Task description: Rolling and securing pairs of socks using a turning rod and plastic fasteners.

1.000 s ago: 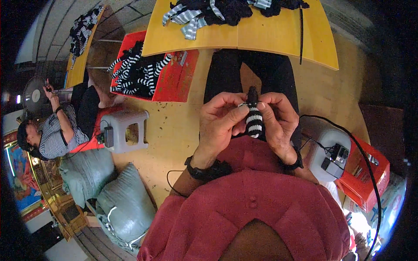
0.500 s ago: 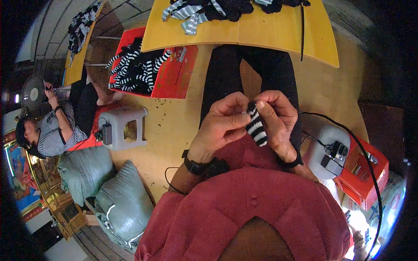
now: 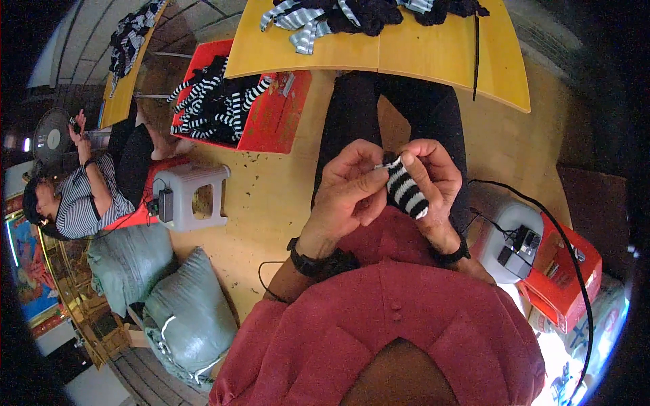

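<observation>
Held close above the lap, between both hands: small black-and-white striped knitted piece (image 3: 406, 191), long axis slanting from upper left to lower right. Left hand (image 3: 349, 196) pinching its upper end beside a thin pale needle-like tip (image 3: 379, 166); right hand (image 3: 433, 181) closed around its far side. Farther off, red crate (image 3: 271, 122) of striped knitwear, then yellow table (image 3: 406, 51).

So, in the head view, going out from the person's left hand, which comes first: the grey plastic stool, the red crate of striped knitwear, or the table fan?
From the left hand:
1. Grey plastic stool, on the floor to the person's left.
2. Red crate of striped knitwear, ahead and left, partly under the yellow table; close to the stool's distance, so that pair is hard to call.
3. Table fan, far left, behind a seated person.
</observation>
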{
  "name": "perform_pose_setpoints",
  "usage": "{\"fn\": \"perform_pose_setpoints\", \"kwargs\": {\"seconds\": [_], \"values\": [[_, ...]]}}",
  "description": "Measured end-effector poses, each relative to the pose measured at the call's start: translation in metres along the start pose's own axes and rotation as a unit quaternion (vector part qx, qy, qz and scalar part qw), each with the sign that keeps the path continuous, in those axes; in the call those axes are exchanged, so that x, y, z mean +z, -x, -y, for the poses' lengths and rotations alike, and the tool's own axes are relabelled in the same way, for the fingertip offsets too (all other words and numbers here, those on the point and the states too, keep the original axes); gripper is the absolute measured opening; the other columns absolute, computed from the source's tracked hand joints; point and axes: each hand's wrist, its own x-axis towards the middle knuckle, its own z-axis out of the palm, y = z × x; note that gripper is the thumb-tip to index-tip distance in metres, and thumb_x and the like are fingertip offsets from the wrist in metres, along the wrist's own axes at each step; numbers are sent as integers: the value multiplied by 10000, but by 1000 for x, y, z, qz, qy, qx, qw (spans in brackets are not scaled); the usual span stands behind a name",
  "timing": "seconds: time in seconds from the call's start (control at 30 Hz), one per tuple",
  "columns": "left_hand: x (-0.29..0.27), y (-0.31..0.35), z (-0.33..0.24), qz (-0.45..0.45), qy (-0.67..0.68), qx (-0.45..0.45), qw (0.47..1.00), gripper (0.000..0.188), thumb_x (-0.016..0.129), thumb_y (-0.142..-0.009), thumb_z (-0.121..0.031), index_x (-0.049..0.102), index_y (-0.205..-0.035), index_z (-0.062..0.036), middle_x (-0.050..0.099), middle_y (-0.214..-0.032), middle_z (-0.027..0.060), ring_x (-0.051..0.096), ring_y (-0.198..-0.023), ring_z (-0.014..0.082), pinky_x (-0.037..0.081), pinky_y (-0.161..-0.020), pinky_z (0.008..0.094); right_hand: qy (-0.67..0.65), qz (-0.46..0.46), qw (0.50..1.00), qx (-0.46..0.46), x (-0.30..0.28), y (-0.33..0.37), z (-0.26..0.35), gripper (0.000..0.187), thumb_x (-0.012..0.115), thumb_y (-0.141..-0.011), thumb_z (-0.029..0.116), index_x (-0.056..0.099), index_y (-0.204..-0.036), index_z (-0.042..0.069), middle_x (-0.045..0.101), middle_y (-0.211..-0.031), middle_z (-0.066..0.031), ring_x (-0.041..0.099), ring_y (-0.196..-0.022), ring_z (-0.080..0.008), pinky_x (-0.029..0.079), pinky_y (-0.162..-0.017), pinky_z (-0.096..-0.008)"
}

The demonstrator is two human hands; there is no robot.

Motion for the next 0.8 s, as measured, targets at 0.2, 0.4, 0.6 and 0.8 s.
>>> {"fn": "perform_pose_setpoints", "kwargs": {"seconds": [0.2, 0.4, 0.6, 0.8], "values": [[-7, -4, -3, 30, -24, -44, 998, 102, 571, -852, -57, 490, -912, -68, 506, -726, -10, 411, -465, 33, 286, -351, 160, 11, 12, 1000, -16, -1, 3, 5, 64, 573, -866, 59, 559, -905, 10, 583, -815, 5, 517, -725, -49, 432, -652, -190], [8, -6, 1, -135, -126, 97, 978, 97, 602, -830, -36, 528, -890, -57, 552, -769, 12, 451, -506, 45, 314, -377, 173, 135, -54, 987, -66, 0, 0, -6, 64, 583, -859, 63, 576, -876, 1, 588, -797, -2, 516, -707, -51, 436, -640, -186], [-2, -6, 3, -96, -55, 72, 991, 109, 591, -834, -27, 516, -908, -54, 558, -740, 16, 421, -433, 50, 300, -358, 175, 85, -42, 995, -43, 6, -2, -7, 76, 583, -860, 61, 567, -895, -4, 586, -804, -4, 518, -724, -52, 438, -652, -191], [-4, -9, 4, -14, -18, 23, 999, 101, 566, -857, -48, 499, -928, -75, 536, -717, -7, 419, -461, 32, 278, -356, 166, 12, -14, 1000, 19, 3, 1, -4, 70, 573, -865, 55, 562, -906, 0, 579, -815, 1, 514, -748, -46, 434, -674, -188]]}}
